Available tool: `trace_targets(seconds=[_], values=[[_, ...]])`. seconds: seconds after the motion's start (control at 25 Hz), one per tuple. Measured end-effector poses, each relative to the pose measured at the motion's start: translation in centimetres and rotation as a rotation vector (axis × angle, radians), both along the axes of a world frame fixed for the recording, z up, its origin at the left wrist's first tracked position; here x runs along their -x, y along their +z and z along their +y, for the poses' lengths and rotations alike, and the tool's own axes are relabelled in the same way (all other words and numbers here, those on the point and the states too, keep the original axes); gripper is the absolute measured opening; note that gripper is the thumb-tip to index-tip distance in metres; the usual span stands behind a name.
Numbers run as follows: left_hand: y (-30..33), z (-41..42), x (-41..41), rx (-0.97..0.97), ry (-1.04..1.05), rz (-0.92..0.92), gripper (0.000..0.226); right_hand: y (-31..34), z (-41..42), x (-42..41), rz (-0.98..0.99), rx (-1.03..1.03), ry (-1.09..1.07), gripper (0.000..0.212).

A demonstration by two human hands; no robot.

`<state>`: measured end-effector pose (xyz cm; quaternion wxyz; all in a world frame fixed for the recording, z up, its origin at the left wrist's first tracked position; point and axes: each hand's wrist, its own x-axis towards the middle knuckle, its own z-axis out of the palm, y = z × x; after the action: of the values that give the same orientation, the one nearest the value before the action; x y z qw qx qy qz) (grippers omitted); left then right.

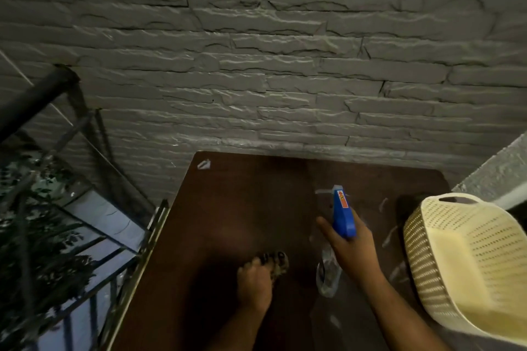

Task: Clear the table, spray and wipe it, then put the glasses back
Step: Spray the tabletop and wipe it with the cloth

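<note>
A dark brown table (pixel 242 208) stands against a grey stone wall. My right hand (pixel 349 245) grips a clear spray bottle (pixel 328 273) with a blue trigger head (pixel 342 214), nozzle pointing away toward the wall. My left hand (pixel 253 282) holds a patterned cloth (pixel 275 263) down on the tabletop near the front. No glasses show on the table.
A cream perforated plastic basket (pixel 467 265) sits at the table's right edge, tilted toward me. A small white scrap (pixel 204 164) lies at the far left corner. A black metal railing (pixel 85 208) with foliage behind it runs along the left side.
</note>
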<state>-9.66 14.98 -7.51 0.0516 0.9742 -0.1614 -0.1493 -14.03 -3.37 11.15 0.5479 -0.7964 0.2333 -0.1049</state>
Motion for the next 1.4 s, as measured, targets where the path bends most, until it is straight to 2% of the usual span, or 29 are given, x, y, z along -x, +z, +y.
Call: trace_targets(seconds=[0.12,0.28,0.44,0.52,0.64,0.84,0.96,1.08,1.24,1.36,1.4], values=[[0.6,-2.7,4.7,-0.036,-0.046,0.007,0.034,-0.2,-2.0,3.5,-0.054,0.069,-0.028,0.021],[0.7,-5.2,8.3,-0.096,-0.05,0.054,0.031,-1.0,-4.6,8.3,-0.004,0.047,0.003,0.027],[1.2,-5.4,9.8,-0.012,0.104,0.016,0.029,-1.4,-6.4,12.9,0.026,0.034,0.011,0.029],[1.6,-5.7,10.9,0.054,0.119,0.0,0.032,-1.4,-7.1,14.9,0.034,-0.017,0.004,0.031],[2.0,-7.6,14.0,0.09,0.066,0.029,0.039,-1.7,-7.9,17.5,0.063,-0.04,-0.004,0.047],[2.1,-11.4,19.0,0.139,-0.113,0.103,0.043,-2.6,-9.5,20.9,0.076,-0.004,-0.004,0.058],[2.1,-12.6,20.6,0.109,-0.156,0.09,0.046,-3.1,-10.2,22.5,0.085,0.001,-0.024,0.053],[2.0,-13.3,21.0,0.082,-0.187,0.073,0.046,-3.3,-10.8,23.5,0.096,0.003,-0.034,0.03],[1.6,-14.1,21.2,0.05,-0.199,0.091,0.048,-3.6,-11.3,23.9,0.107,0.024,-0.035,0.033],[1.5,-14.3,21.3,0.041,-0.197,0.104,0.049,-3.5,-11.4,23.8,0.121,0.02,-0.033,0.065],[1.6,-14.4,21.3,0.036,-0.196,0.11,0.049,-3.5,-11.4,23.8,0.123,0.021,-0.026,0.07]])
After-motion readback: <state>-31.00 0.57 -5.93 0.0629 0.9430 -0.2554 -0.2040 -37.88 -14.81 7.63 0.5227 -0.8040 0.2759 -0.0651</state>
